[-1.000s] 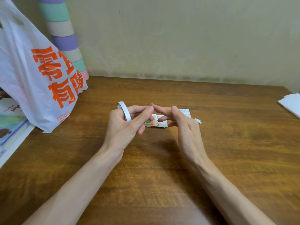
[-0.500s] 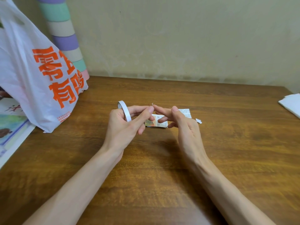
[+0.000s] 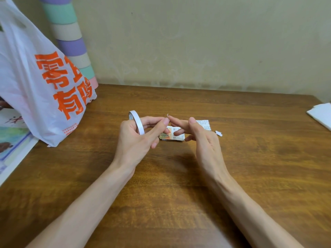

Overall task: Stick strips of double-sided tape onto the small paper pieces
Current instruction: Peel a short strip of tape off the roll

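**Left-hand pinch on tape end, roll carried on the same hand**

Head view (the only one supplied).

Left hand (image 3: pixel 134 142): thumb and forefinger are pressed together at their tips, pinching a small white tab of tape (image 3: pixel 167 115) that sticks up just above the fingertips. The same hand carries the tape roll (image 3: pixel 136 122), a thin white ring standing on edge against the knuckles, with the curled fingers gripping it. How many fingers pass through the ring cannot be made out.

Right hand (image 3: pixel 204 142): the forefinger is stretched out to the left and its tip meets the left fingertips at the tab. The thumb stands raised, well back from that tip. The remaining fingers are loosely bent below. Whether this hand actually pinches the tab cannot be told.

Both hands are held above the wooden table (image 3: pixel 250 158), mid-way across it.

Task items: a printed paper piece (image 3: pixel 171 136) lies flat on the table directly beneath the fingers. A second printed piece (image 3: pixel 205 124) lies just beyond the right hand, partly hidden by it. A small white scrap (image 3: pixel 218 133) lies just to its right.

Surroundings: a white plastic bag (image 3: pixel 41 83) with orange lettering stands at the left, with a striped tube (image 3: pixel 71 45) behind it against the wall. Printed sheets (image 3: pixel 12 140) lie at the left edge and white paper (image 3: pixel 320 113) at the right edge.
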Tool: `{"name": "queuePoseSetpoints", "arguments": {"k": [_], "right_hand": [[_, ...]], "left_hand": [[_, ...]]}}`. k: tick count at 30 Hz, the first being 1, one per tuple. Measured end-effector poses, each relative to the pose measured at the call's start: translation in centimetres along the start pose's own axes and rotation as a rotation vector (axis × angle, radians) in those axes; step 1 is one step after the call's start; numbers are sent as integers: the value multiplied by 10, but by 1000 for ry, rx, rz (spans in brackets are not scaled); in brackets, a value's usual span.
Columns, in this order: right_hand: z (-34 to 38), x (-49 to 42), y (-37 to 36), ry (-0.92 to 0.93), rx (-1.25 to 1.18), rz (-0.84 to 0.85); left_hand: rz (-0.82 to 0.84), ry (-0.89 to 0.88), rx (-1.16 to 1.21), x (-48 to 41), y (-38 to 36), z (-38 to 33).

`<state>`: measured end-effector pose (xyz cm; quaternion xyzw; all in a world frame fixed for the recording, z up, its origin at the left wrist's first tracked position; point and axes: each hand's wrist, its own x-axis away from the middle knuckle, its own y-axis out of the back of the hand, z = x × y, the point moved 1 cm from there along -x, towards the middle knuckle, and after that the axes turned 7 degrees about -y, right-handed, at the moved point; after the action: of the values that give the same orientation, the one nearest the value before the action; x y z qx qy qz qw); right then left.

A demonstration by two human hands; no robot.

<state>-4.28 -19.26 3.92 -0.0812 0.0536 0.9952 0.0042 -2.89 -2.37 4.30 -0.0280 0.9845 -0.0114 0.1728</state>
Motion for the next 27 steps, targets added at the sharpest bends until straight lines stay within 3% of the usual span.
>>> {"name": "queuePoseSetpoints", "arguments": {"k": [15, 21, 27], "right_hand": [[0, 1, -2, 11, 10, 37], [1, -1, 0, -126, -118, 34], [-1, 3, 2, -21, -144, -55]], "left_hand": [[-19, -15, -14, -1, 1, 3], [-31, -80, -106, -2, 3, 6], [-32, -191, -164, 0, 0, 4]]}}
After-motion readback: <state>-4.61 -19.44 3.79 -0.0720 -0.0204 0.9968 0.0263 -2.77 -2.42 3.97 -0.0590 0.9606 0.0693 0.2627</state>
